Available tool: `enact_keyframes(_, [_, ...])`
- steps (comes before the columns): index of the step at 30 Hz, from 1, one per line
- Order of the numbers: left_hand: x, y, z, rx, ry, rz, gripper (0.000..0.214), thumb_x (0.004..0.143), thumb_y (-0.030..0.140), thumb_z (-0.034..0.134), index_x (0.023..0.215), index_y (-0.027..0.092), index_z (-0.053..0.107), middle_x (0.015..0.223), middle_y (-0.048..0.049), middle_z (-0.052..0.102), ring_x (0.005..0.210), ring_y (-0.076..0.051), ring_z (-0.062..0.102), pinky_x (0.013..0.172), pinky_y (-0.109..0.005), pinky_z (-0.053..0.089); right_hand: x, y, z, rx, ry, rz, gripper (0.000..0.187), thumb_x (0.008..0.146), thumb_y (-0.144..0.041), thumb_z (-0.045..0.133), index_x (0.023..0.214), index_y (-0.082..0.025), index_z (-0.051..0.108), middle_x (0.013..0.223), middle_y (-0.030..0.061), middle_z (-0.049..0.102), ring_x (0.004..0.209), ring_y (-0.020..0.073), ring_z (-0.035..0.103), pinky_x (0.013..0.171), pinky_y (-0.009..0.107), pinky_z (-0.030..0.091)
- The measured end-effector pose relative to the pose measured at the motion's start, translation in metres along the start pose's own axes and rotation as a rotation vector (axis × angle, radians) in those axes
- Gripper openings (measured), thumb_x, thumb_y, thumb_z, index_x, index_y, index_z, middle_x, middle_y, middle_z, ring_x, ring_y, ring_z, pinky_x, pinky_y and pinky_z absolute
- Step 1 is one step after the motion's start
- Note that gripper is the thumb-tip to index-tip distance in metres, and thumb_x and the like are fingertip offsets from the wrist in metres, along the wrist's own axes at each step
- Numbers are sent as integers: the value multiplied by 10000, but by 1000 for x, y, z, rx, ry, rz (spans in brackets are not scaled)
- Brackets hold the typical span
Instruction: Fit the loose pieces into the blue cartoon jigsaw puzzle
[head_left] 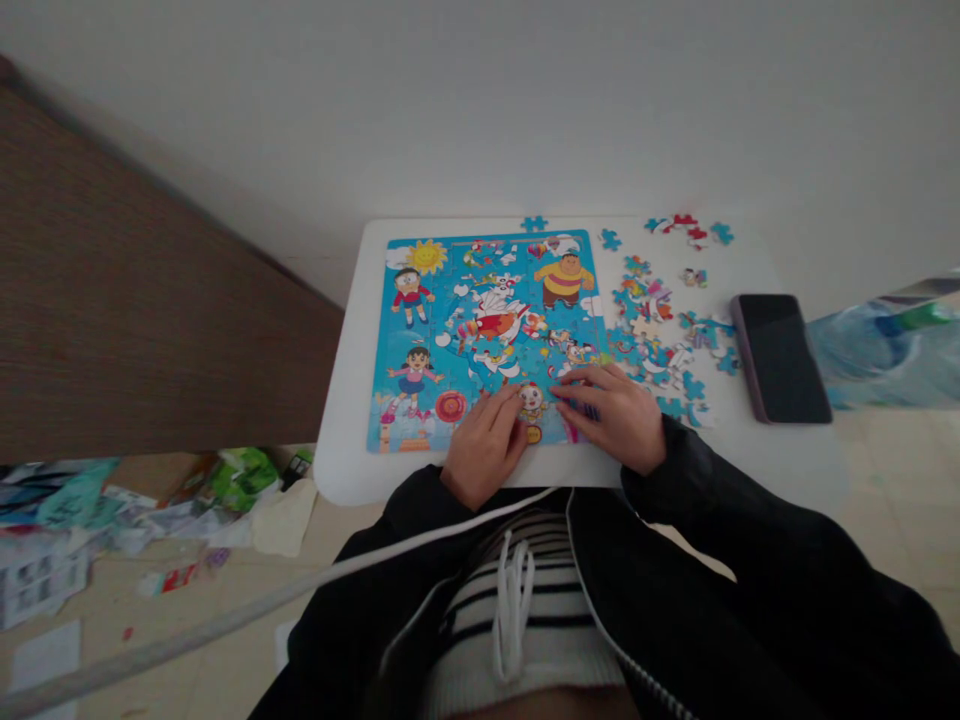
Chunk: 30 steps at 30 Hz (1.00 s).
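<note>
Since the left hand (484, 447) and right hand (609, 417) lie open on the puzzle (431, 330), grasping nothing visible, its loose pieces (649, 345) appear light, stiff card, best taken by the edges.

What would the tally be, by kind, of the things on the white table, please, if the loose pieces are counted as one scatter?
Jigsaw puzzle in its tray: 1
Scatter of loose puzzle pieces: 1
Smartphone: 1
Total: 3
</note>
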<state>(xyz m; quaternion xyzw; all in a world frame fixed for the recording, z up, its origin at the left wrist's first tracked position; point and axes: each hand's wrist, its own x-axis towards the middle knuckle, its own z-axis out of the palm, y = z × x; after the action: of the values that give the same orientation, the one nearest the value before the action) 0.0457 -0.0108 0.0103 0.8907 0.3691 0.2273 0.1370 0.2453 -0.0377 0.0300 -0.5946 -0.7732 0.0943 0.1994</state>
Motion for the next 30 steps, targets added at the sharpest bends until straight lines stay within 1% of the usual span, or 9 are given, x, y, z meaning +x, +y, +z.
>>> enact_keyframes(2, [0,0,0,4,10,-12,239,853,179,446,1075,150,532,1162,-112,586,1077,-207,550,956,-378,449,-9,-3,-1,-63,41,-1,235,854,-290,504,992,-240,688,1015,17,667,901,188,548,767,303,472])
enact_keyframes(4, [-1,0,1,19,14,1,232,853,178,449,1067,145,534,1142,-113,590,1063,-211,554,949,-377,452,-16,-6,-1,-103,50,-24,242,861,-278,496,1007,-233,683,1027,5,672,896,186,545,761,297,478])
enact_keyframes(10, [1,0,-1,84,-28,67,309,861,175,446,1158,147,529,1167,-119,571,1078,-232,537,941,-404,447,-21,-11,-1,-205,5,-92,272,878,-238,463,1050,-188,668,1076,18,667,903,194,554,809,319,489])
enact_keyframes(14, [2,0,-2,141,-45,103,330,861,190,463,1182,177,541,1194,-109,561,1073,-244,536,933,-420,445,-19,-14,-2,-198,-51,-108,297,886,-207,433,1079,-165,655,1100,40,659,923,202,568,826,334,499])
enact_keyframes(19, [2,-3,-1,178,-55,128,334,874,201,441,1192,172,539,1195,-105,572,1071,-250,532,925,-427,446,-21,-11,-6,-142,-52,-100,313,892,-233,427,1114,-170,637,1156,19,633,970,201,561,855,327,498])
enact_keyframes(22, [2,-5,0,188,-56,148,331,872,195,444,1187,160,541,1183,-110,578,1055,-255,534,913,-432,450,-24,-2,-12,-121,-13,-84,319,887,-252,440,1143,-191,620,1163,-3,630,995,195,552,862,319,495])
enact_keyframes(24, [2,-7,1,194,-46,161,325,875,200,444,1181,155,542,1171,-114,582,1042,-256,536,897,-427,458,-26,8,-19,-133,29,-56,310,883,-249,445,1131,-203,626,1127,-7,648,987,185,559,852,310,495])
enact_keyframes(27, [2,-8,1,198,-26,181,319,876,204,448,1178,154,538,1168,-115,585,1046,-260,535,887,-430,461,-27,29,-33,-185,93,24,292,883,-267,447,1082,-207,652,1056,-7,679,964,179,579,815,301,499])
enact_keyframes(30, [2,-10,2,190,-7,200,323,868,191,464,1182,153,530,1171,-114,585,1052,-263,533,890,-440,458,-23,55,-53,-253,90,139,293,886,-312,441,1049,-219,666,1027,2,689,953,185,594,767,307,501])
